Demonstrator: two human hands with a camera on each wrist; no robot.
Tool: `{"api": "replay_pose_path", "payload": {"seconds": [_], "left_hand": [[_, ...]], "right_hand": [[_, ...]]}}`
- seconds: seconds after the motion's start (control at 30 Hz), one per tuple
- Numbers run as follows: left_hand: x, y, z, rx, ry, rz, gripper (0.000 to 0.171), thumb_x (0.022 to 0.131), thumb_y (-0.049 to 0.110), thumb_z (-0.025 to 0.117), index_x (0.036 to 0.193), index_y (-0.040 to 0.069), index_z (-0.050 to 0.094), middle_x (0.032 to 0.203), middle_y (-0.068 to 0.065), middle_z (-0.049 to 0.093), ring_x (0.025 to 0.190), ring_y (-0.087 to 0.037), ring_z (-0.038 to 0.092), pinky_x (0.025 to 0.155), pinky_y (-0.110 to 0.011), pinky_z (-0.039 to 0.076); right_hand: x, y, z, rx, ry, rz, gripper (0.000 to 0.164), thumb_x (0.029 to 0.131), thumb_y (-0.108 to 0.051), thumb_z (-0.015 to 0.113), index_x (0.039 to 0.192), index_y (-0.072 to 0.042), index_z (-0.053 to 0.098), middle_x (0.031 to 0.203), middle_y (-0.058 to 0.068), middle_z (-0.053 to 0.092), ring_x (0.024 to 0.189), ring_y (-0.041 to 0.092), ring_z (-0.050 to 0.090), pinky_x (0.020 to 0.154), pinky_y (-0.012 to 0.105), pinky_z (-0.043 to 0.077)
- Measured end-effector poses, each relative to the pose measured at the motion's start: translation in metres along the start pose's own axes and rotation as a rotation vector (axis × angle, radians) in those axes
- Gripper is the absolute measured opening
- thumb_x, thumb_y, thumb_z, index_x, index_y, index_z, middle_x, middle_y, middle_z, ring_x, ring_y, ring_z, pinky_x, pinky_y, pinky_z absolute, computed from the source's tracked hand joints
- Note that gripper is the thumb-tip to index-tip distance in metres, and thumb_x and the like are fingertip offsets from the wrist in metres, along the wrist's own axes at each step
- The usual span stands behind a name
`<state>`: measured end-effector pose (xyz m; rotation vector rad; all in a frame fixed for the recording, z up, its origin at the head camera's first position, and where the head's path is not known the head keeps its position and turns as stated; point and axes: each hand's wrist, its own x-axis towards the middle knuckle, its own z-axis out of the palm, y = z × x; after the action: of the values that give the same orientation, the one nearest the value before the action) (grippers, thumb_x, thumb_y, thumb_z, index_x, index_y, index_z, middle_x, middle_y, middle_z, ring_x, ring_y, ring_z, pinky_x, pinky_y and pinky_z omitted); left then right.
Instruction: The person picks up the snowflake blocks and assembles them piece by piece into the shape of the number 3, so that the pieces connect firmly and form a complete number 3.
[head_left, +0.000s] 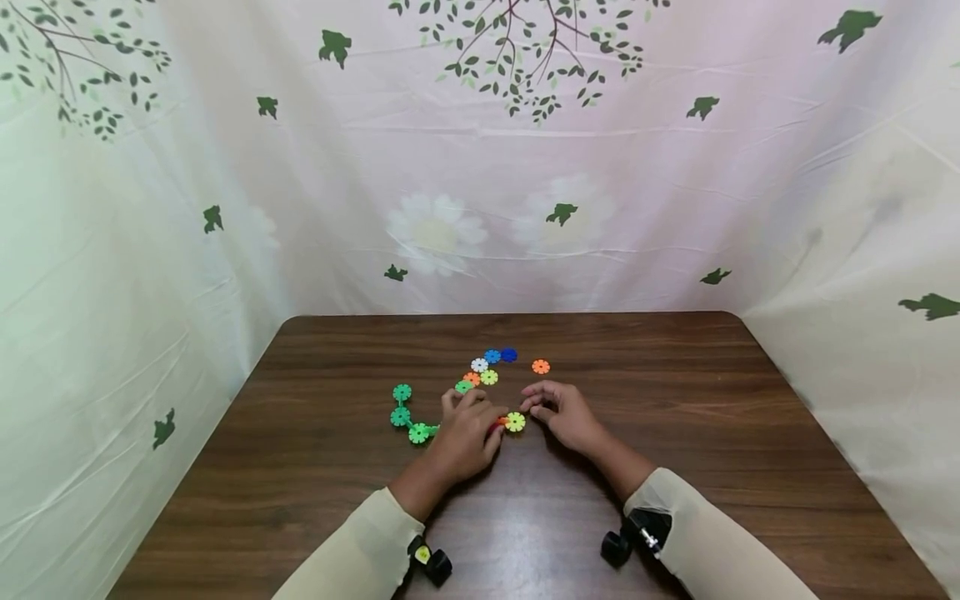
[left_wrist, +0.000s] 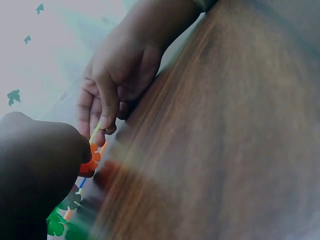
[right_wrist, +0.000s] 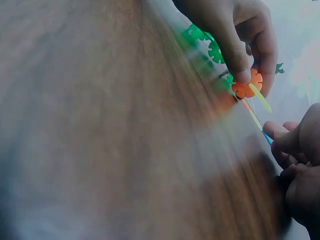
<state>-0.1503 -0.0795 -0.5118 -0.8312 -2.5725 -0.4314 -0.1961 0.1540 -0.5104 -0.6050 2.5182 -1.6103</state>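
My left hand (head_left: pixel 467 433) pinches an orange notched disc (right_wrist: pixel 247 85) between thumb and fingers. A yellow disc (head_left: pixel 515 422), seen edge-on in the right wrist view, is slotted into it at the right end. Green discs (head_left: pixel 401 416) joined in a bent chain run out to the left of this hand; the link beneath the fingers is hidden. Beside the yellow disc is my right hand (head_left: pixel 562 414), its fingers loosely bent. The right wrist view shows a small gap between those fingers and the yellow disc, with nothing visible in their grasp.
Beyond the hands lie flat loose discs: a white one (head_left: pixel 479 365), a light blue one (head_left: pixel 492 356), a dark blue one (head_left: pixel 509 355) and several others. An orange disc (head_left: pixel 541 367) sits apart to their right. Patterned cloth (head_left: pixel 480 208) hangs behind the brown table (head_left: pixel 675 367).
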Motion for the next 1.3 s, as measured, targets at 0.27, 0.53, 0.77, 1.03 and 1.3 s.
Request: {"api": "replay_pose_path", "payload": {"seconds": [0.27, 0.53, 0.77, 1.03, 1.3], "left_hand": [[-0.001, -0.002, 0.0, -0.023, 0.0, -0.001, 0.025, 0.102, 0.017, 0.072, 0.125, 0.013, 0.08, 0.119, 0.0, 0.082, 0.12, -0.024, 0.064, 0.102, -0.057, 0.037], [-0.003, -0.001, 0.001, -0.047, -0.02, -0.029, 0.032, 0.1, 0.031, 0.077, 0.129, 0.017, 0.078, 0.119, 0.001, 0.08, 0.129, -0.029, 0.061, 0.104, -0.06, 0.034], [-0.004, -0.001, 0.001, -0.054, 0.028, -0.063, 0.034, 0.095, 0.038, 0.083, 0.121, 0.018, 0.079, 0.121, -0.002, 0.074, 0.126, -0.029, 0.057, 0.101, -0.058, 0.033], [-0.007, 0.002, -0.005, -0.051, 0.05, -0.15, 0.044, 0.093, 0.048, 0.086, 0.12, 0.015, 0.08, 0.131, -0.011, 0.071, 0.123, -0.033, 0.052, 0.1, -0.064, 0.029], [-0.011, -0.003, -0.009, 0.006, 0.019, -0.187, 0.046, 0.093, 0.048, 0.085, 0.122, 0.013, 0.08, 0.133, -0.01, 0.072, 0.131, -0.035, 0.051, 0.104, -0.067, 0.028]], "right_hand": [[0.017, 0.001, 0.004, 0.014, 0.071, 0.004, 0.023, 0.103, 0.004, 0.07, 0.125, 0.006, 0.074, 0.105, 0.017, 0.08, 0.098, 0.023, 0.074, 0.08, 0.021, 0.054], [0.039, 0.003, 0.014, 0.002, 0.101, -0.008, 0.022, 0.1, 0.003, 0.075, 0.122, 0.007, 0.075, 0.104, 0.019, 0.078, 0.089, 0.014, 0.07, 0.076, 0.019, 0.053], [0.05, 0.001, 0.019, 0.014, 0.115, 0.002, 0.021, 0.1, 0.003, 0.075, 0.12, 0.006, 0.076, 0.103, 0.019, 0.078, 0.087, 0.012, 0.069, 0.074, 0.02, 0.054], [0.049, 0.0, 0.016, -0.011, 0.078, 0.002, 0.016, 0.101, -0.004, 0.077, 0.115, 0.001, 0.079, 0.1, 0.015, 0.078, 0.081, 0.01, 0.065, 0.071, 0.023, 0.052], [0.038, 0.001, 0.012, 0.019, -0.064, -0.039, 0.016, 0.106, -0.016, 0.073, 0.115, -0.006, 0.082, 0.113, 0.012, 0.081, 0.092, 0.012, 0.069, 0.081, 0.029, 0.056]]}}
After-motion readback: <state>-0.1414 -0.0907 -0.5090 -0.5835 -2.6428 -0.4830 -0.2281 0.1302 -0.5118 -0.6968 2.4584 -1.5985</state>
